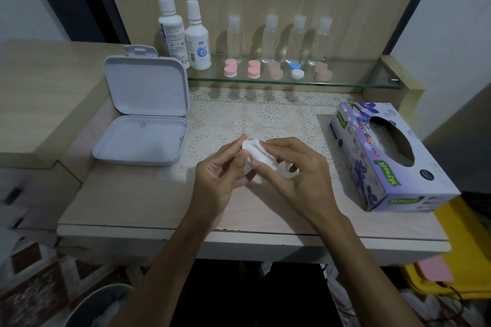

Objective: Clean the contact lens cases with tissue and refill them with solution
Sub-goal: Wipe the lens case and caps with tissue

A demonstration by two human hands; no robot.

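Over the middle of the table, my left hand (221,175) and my right hand (295,167) together hold a crumpled white tissue (259,154). Fingers of both hands pinch it; whether a lens case sits inside the tissue is hidden. On the glass shelf (345,82) stand several contact lens cases: two pink ones (230,68) (253,69), a paler pink one (276,70), a blue and white one (296,69) and another pale pink one (323,71). Two white solution bottles (171,26) (198,40) stand at the shelf's left end.
An open white hinged box (143,125) lies at the left of the table. A purple tissue box (390,156) sits at the right. Several clear small bottles (271,37) line the back of the shelf. A bin (101,305) stands on the floor at lower left.
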